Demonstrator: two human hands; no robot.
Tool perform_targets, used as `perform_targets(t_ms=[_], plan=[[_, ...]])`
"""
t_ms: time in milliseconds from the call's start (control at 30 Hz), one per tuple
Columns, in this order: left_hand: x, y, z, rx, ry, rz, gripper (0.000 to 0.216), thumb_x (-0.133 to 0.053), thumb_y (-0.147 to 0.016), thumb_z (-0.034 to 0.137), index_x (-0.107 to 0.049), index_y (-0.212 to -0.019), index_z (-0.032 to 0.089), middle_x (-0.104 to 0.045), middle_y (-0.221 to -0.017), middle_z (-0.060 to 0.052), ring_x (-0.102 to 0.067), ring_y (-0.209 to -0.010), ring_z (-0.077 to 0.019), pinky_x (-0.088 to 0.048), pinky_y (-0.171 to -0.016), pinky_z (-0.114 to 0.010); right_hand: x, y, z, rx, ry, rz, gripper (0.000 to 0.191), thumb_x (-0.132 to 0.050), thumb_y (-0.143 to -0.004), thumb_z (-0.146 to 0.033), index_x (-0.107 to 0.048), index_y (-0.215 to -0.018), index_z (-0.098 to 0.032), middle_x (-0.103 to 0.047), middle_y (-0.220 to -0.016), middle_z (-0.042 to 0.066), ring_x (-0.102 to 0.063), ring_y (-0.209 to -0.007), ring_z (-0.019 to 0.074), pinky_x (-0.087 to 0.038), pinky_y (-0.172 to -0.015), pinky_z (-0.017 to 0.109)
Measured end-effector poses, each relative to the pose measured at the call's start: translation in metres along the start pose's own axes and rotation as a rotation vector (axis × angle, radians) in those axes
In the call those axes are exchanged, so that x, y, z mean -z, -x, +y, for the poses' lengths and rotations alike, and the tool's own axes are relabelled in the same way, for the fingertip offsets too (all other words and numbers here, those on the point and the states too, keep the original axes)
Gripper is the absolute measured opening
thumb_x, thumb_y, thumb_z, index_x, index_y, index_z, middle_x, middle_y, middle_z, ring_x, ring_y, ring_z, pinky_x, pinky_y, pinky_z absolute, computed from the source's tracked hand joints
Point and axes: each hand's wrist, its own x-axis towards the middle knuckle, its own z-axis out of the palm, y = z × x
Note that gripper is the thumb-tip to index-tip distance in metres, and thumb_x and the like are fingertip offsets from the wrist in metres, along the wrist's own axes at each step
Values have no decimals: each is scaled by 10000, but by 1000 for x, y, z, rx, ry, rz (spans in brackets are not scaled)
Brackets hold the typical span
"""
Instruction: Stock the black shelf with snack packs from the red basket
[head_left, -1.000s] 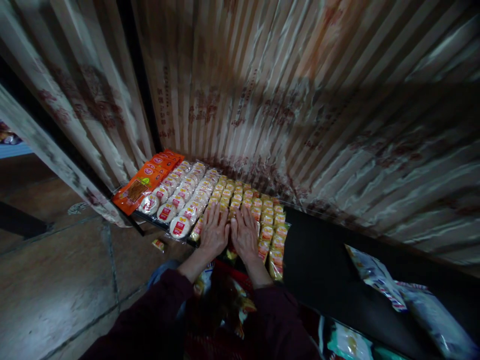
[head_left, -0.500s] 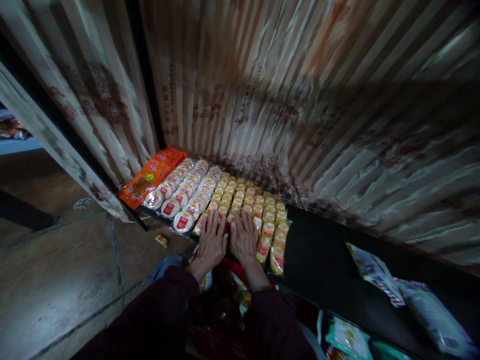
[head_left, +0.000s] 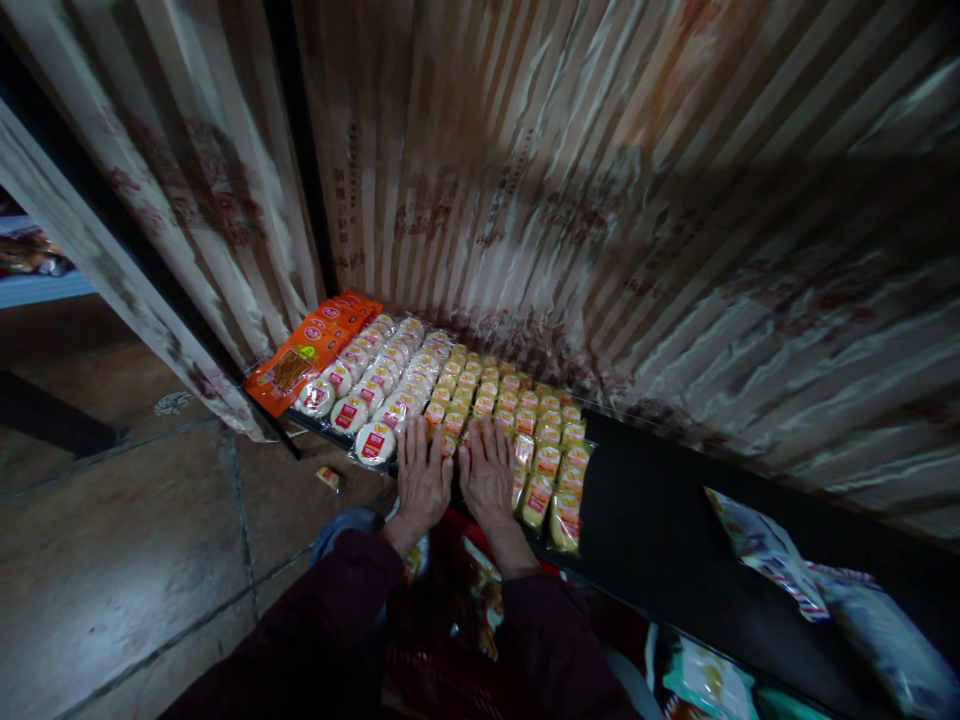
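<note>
My left hand [head_left: 422,482] lies flat with its fingers stretched forward over the front ends of the rows of small yellow-wrapped snack packets [head_left: 538,497]. Beside it, my right hand [head_left: 488,474] rests the same way on the neighbouring rows, fingers extended. Neither hand grasps anything; the packets under the palms are hidden. Left of the yellow packets stand rows of round white snacks in clear wrappers [head_left: 374,442]. Orange flat snack bags [head_left: 289,370] lie at the shelf's left end.
The black shelf [head_left: 637,510] runs off to the right, with blue-and-white packages [head_left: 765,550] on it. Below my arms is a red basket [head_left: 442,685] with packaged goods. One small packet [head_left: 328,478] lies on the tiled floor. A pleated curtain [head_left: 525,200] hangs behind the shelf.
The view has shifted slightly, so the shelf and goods appear a little further right. Both hands stay flat on the packets, a bit further left relative to the rows.
</note>
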Motion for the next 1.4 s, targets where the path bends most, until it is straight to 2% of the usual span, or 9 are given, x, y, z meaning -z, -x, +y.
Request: perform_targets(t_ms=[167, 300, 433, 667, 900, 1067, 1267, 1400], plan=[[6, 22, 2, 22, 55, 0, 606, -351, -940, 216, -164, -1501, 86, -180, -1571, -180, -67, -1469, -279, -239, -1164, -537, 11, 11, -9, 57, 3, 1, 441, -378, -956, -269, -481, -1374, -169, -440, -1468, 141, -196, -1450, 264, -215, -1129, 541], [7, 35, 3, 29, 54, -29, 589, -385, -924, 209, -238, -1484, 103, -168, -1576, -169, -66, -1468, -286, -243, -1164, -540, 9, 23, -17, 97, 27, -42, 412, -393, -951, -254, -531, -1327, -154, -493, -1426, 149, -265, -1427, 262, -207, -1136, 517], [4, 36, 0, 58, 48, -41, 557, -374, -929, 203, -282, -1469, 103, -211, -1563, -173, -79, -1467, -282, -250, -1160, -541, 4, 27, -23, 97, 9, -41, 414, -395, -949, -245, -526, -1334, -165, -462, -1453, 143, -264, -1428, 261, -234, -1125, 505], [4, 37, -1, 26, 123, -63, 596, -331, -931, 179, -176, -1505, 140, -224, -1563, -159, -100, -1465, -263, -276, -1147, -553, 4, 27, -25, 101, -17, -24, 402, -402, -949, -256, -536, -1322, -188, -474, -1447, 124, -275, -1423, 250, -239, -1124, 501], [4, 42, 1, 95, 75, -42, 604, -377, -912, 166, -217, -1494, 151, -186, -1574, -163, -77, -1466, -284, -254, -1152, -558, 9, 27, -32, 115, 10, -16, 368, -410, -948, -241, -598, -1258, -177, -554, -1373, 120, -328, -1396, 262, -247, -1124, 490], [-3, 44, -1, 147, 28, -42, 536, -352, -947, 199, -275, -1474, 147, -196, -1569, -163, -92, -1463, -282, -279, -1147, -539, 10, 32, -40, 92, 25, -34, 383, -407, -948, -263, -588, -1275, -179, -520, -1406, 123, -344, -1385, 280, -323, -1087, 475], [-17, 47, -5, 99, 84, -7, 550, -312, -973, 218, -178, -1503, 156, -177, -1580, -145, -69, -1466, -251, -320, -1143, -500, 1, 34, -41, 73, -65, -102, 419, -371, -951, -242, -556, -1302, -109, -495, -1420, 154, -400, -1356, 246, -383, -1096, 409], [-23, 48, -7, 97, 75, 12, 543, -324, -970, 204, -196, -1495, 154, -176, -1580, -147, -63, -1467, -256, -312, -1145, -508, -6, 34, -38, 69, -134, -84, 415, -366, -954, -232, -555, -1293, -81, -466, -1437, 178, -394, -1364, 254, -398, -1103, 432]])
